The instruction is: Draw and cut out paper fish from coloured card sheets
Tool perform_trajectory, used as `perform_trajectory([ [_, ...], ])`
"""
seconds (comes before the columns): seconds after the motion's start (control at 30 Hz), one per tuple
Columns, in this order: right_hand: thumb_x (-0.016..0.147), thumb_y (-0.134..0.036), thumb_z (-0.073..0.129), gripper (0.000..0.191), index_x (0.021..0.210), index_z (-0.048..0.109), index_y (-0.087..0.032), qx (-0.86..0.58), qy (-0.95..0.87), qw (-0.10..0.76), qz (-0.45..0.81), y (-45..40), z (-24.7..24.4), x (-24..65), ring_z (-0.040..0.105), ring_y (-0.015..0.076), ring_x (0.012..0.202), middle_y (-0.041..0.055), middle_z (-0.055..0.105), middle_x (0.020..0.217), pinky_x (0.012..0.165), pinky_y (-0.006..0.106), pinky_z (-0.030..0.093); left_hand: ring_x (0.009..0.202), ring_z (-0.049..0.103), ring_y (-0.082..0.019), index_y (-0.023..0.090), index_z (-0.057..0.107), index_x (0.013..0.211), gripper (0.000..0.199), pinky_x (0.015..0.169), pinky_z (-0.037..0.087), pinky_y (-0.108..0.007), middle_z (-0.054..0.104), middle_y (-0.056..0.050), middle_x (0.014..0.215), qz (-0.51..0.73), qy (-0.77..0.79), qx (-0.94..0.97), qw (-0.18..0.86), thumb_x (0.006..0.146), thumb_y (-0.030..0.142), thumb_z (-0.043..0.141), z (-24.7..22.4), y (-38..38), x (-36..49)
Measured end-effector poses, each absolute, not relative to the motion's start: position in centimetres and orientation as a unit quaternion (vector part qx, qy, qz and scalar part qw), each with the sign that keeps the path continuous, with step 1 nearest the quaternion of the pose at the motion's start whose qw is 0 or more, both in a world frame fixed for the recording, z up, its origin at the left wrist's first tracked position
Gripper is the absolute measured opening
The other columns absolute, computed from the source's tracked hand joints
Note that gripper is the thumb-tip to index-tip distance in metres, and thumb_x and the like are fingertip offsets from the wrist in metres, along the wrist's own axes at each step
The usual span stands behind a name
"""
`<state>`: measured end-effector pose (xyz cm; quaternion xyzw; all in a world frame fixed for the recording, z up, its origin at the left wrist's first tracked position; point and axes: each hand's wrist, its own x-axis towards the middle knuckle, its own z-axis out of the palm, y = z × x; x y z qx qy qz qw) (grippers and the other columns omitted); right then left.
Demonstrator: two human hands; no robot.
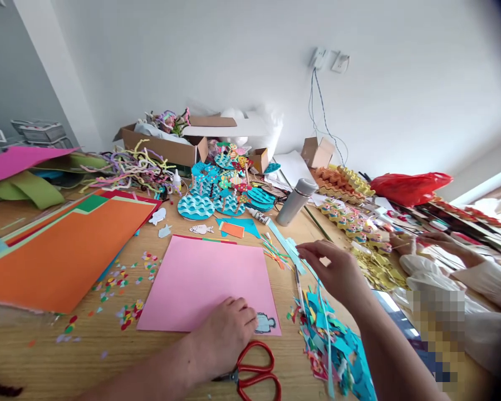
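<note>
My left hand (229, 331) lies on the lower edge of a pink paper sheet (204, 278). Its curled fingers press on the left side of a small light blue paper piece (266, 323) with a dark outlined drawing. Over the right of the table, my right hand (336, 275) pinches a narrow light blue paper strip (328, 328), which hangs down across the scraps. Red-handled scissors (256, 367) lie just below my left hand, their blades partly hidden. Blue paper scraps (348, 345) are heaped under my right forearm.
Orange sheets (75, 250) are stacked at left, with confetti bits (117, 284) beside them. A grey bottle (296, 200) stands behind, near blue wave-shaped paper crafts (196, 205). At right, another person's hands (446, 245) work near yellow scraps (378, 267). A cardboard box (162, 145) sits by the wall.
</note>
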<state>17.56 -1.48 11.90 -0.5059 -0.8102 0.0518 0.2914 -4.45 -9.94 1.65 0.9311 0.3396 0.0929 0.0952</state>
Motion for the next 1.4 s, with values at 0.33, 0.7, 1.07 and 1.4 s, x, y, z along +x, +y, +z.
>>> perform_trajectory([
  [0.33, 0.071, -0.009, 0.054, 0.024, 0.094, 0.060, -0.013, -0.704, -0.705, -0.047, 0.077, 0.9, 4.1, 20.1, 0.063, 0.0222, 0.080, 0.0117, 0.068, 0.085, 0.063, 0.028, 0.039, 0.097, 0.051, -0.020, 0.018, 0.057, 0.109, 0.022, 0.084, 0.041, -0.034, 0.062, -0.006, 0.103, 0.130, 0.342, 0.925, 0.100, 0.090, 0.018, 0.045, 1.0, -10.0, -4.2],
  [0.7, 0.078, -0.030, 0.049, 0.025, 0.099, 0.059, -0.019, -0.503, -0.535, 0.508, 0.451, -4.4, 7.7, 20.6, 0.054, 0.0151, 0.056, 0.0022, 0.057, 0.070, 0.051, 0.029, 0.043, 0.102, 0.050, -0.020, 0.021, 0.059, 0.104, 0.018, 0.086, 0.041, -0.035, 0.061, -0.005, 0.106, 0.111, 0.344, 0.924, 0.123, 0.089, 0.019, 0.050, 1.2, -10.1, -4.4],
  [1.07, 0.092, -0.029, 0.046, 0.013, 0.099, 0.055, -0.022, -0.555, -0.631, 0.484, 0.245, -12.4, 0.6, 16.0, 0.064, 0.0198, 0.084, 0.0048, 0.068, 0.083, 0.079, 0.036, 0.049, 0.104, 0.049, -0.021, 0.021, 0.058, 0.109, 0.022, 0.088, 0.041, -0.036, 0.060, -0.004, 0.111, 0.109, 0.348, 0.924, 0.114, 0.090, 0.020, 0.049, 1.5, -10.2, -4.3],
  [1.4, 0.094, -0.018, 0.039, 0.020, 0.106, 0.054, -0.024, -0.553, -0.734, 0.375, 0.118, -12.7, -0.6, 16.1, 0.061, 0.0209, 0.098, 0.0049, 0.068, 0.099, 0.084, 0.037, 0.046, 0.107, 0.048, -0.022, 0.021, 0.058, 0.112, 0.025, 0.090, 0.041, -0.037, 0.059, -0.003, 0.118, 0.107, 0.349, 0.926, 0.095, 0.091, 0.019, 0.046, 0.9, -10.2, -4.3],
])
